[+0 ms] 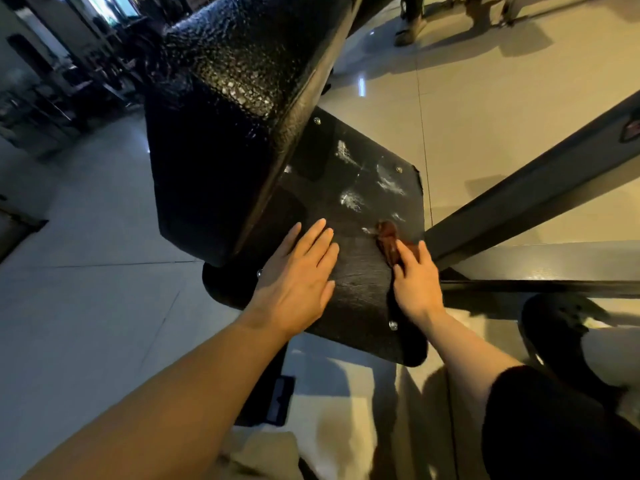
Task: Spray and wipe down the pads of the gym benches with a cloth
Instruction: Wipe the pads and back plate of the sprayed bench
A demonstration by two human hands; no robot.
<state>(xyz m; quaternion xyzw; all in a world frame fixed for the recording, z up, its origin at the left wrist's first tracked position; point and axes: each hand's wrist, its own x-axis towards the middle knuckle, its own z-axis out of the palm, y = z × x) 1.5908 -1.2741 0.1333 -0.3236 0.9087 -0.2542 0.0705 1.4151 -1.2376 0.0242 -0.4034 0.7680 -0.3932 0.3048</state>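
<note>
Left hand (300,268) lies flat, fingers straight, on the seat pad (356,289) at frame centre. Right hand (417,282) grips a brown cloth (387,237) pressed to the pad. Risk: white spray patches (388,181) above the cloth may be missed; the bunched cloth covers little.

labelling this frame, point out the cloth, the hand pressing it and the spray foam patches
brown cloth (387,237), head view, bunched end showing past the fingers
right hand (417,280), head view, back of the hand
spray foam patches (351,200), head view, one white patch on the seat pad
</note>
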